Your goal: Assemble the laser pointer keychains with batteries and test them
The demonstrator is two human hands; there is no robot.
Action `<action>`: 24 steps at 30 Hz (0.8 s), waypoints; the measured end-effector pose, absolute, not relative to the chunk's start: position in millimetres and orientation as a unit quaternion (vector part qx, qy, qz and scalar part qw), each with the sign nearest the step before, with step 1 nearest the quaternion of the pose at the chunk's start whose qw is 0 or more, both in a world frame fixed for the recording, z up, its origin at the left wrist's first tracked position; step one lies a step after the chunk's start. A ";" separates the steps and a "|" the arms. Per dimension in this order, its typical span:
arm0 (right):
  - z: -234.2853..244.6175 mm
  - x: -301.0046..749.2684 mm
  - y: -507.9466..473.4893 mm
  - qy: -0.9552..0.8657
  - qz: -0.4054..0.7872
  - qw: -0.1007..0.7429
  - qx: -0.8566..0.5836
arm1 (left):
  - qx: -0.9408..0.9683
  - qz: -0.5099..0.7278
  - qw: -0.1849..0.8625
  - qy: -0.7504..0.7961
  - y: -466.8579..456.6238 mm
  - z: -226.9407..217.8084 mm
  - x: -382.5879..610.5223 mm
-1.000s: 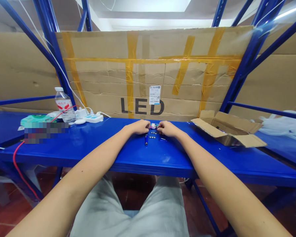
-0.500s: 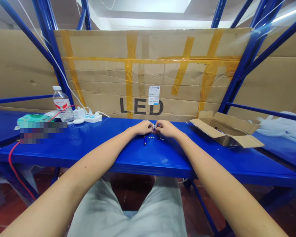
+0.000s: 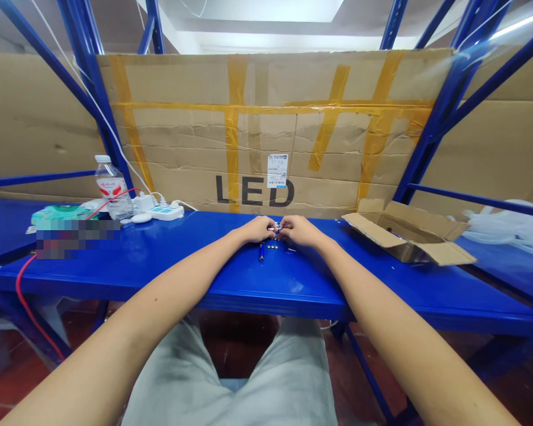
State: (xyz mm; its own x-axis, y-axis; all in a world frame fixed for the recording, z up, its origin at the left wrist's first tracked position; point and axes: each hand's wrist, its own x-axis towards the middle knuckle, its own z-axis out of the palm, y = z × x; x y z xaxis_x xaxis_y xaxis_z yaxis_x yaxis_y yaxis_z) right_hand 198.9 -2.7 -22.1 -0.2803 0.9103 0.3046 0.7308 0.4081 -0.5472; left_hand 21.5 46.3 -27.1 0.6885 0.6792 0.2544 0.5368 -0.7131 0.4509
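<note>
Both hands meet over the middle of the blue table, fingers closed around a small shiny metal piece (image 3: 277, 227) whose kind I cannot make out. My left hand (image 3: 258, 229) comes in from the left, its fingertips pinched against that piece. From the right, my right hand (image 3: 298, 229) pinches at the same spot. Just below the left fingers lies a short blue cylinder (image 3: 262, 253) with a dark end. Several tiny silvery round pieces (image 3: 272, 247) lie in a row beside it. A small thin dark item (image 3: 291, 251) rests below my right hand.
An open cardboard box (image 3: 408, 236) stands on the right of the blue table (image 3: 160, 254). To the left are a plastic bottle (image 3: 114, 189), a white power strip (image 3: 166, 212) with cables, and a green packet (image 3: 62, 214). A large cardboard panel (image 3: 182, 142) rises behind.
Almost nothing differs. Both hands stay at the same spot, with only a slight shift of the fingers around the metal piece.
</note>
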 end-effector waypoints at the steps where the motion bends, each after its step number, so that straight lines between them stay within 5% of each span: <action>1: -22.1 198.8 -2.9 -0.786 0.145 0.293 -0.524 | 0.902 0.206 0.177 0.336 46.2 -26.9 21.7; 24: -16.9 193.1 -14.7 -0.802 0.225 0.295 -0.468 | 0.903 0.169 0.249 0.308 40.8 -19.8 8.4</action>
State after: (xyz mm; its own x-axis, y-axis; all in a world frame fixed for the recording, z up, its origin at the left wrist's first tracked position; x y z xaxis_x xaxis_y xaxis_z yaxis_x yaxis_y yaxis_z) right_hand 193.1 -14.7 -16.9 -0.3876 0.8837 0.2624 0.6188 0.4604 -0.6365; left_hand 8.4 40.8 -19.8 0.7529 0.6402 0.1525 0.4718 -0.6866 0.5532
